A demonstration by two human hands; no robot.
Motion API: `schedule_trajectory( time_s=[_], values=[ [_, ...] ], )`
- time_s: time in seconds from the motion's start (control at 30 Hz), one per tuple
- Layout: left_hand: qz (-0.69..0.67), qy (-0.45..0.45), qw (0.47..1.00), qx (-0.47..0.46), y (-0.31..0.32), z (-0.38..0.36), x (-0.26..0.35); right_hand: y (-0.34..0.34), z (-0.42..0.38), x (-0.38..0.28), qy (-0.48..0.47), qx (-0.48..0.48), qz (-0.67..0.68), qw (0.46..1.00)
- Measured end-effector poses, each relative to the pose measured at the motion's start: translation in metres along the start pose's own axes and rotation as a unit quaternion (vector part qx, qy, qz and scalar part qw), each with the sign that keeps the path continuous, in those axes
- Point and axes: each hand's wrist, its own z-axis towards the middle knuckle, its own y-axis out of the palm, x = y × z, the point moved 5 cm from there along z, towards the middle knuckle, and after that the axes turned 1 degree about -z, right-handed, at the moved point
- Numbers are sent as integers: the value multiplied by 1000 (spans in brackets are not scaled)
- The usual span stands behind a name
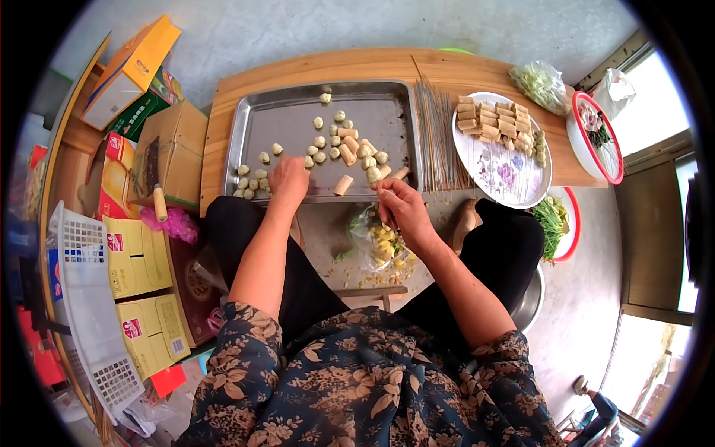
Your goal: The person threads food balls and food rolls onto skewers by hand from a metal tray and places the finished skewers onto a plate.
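Note:
My right hand (403, 211) is closed in a pinch at the tray's front edge. A pale green ball (374, 174) sits at its fingertips, seemingly on a thin skewer mostly hidden by the fingers. Over the front left of the metal tray (262, 112), my left hand (289, 177) has its fingers curled downward among more balls; whatever they hold is hidden. Several pale balls (319, 141) lie scattered in the tray, mixed with short tan rolls (343, 185). To the tray's right, a bundle of thin skewers (441, 138) lies on the wooden table (335, 63).
A floral plate (495, 170) carries stacked skewered rolls (497, 119). Beyond it are a bag of greens (539, 86) and a red-rimmed basin (596, 138). Cardboard boxes (179, 149) and a white plastic basket (93, 298) line the left. A bag of yellowish scraps (381, 246) lies below the tray.

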Motion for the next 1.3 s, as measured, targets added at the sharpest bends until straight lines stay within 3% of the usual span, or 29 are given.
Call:
schedule_trajectory(
  time_s=[0.23,0.37,0.43,0.47,0.5,0.53,0.57,0.67,0.87,1.3],
  values=[
    [85,21,995,-47,22,0,-10,-2,-4,0,2,-11,-6,1000],
    [80,38,996,-29,32,5,-14,-3,-8,-2,8,-22,-12,1000],
    [-144,4,986,-88,27,8,-8,-2,-9,-3,12,-28,-12,999],
    [-144,5,986,-89,26,10,-5,-1,-10,-3,15,-39,-2,999],
    [-410,-56,901,-129,30,12,-3,1,-11,-3,18,-50,8,999],
    [-641,-113,742,-158,33,11,1,2,-13,-4,18,-51,8,999],
    [-641,-114,742,-156,31,10,2,5,-14,-6,14,-55,-6,998],
    [-782,-103,584,-192,18,7,10,11,-16,-7,7,-67,-31,997],
    [-814,-103,528,-220,19,3,19,14,-17,-7,2,-79,-34,996],
    [-814,-119,525,-219,24,2,25,13,-14,-3,2,-79,-25,997]
  ],
)
